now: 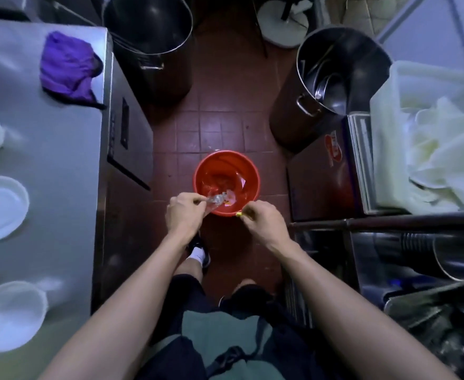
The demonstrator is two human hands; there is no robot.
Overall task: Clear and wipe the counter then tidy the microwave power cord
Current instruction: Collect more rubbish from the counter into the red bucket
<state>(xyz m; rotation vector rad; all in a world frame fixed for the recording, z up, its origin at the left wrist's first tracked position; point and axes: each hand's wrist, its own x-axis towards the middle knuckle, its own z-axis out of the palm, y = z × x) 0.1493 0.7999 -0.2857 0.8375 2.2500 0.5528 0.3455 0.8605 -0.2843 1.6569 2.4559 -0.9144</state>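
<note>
Both my hands are held low over a red bucket (225, 168) that stands on the tiled floor. My left hand (184, 213) is shut on a crumpled clear plastic wrapper (217, 200) above the bucket's near rim. My right hand (261, 218) pinches a small yellow scrap (239, 214) just outside that rim. Bits of wrapper lie inside the bucket. The steel counter (55, 149) runs along the left, with a purple cloth (66, 68) bunched at its far end. No microwave or power cord is in view.
Three white bowls (1, 207) sit along the counter's left edge. Two large metal pots (148, 26) (340, 69) stand on the floor beyond the bucket. At the right are a cardboard box (324, 176), a translucent tub of white items (431, 138) and steel containers (444, 297).
</note>
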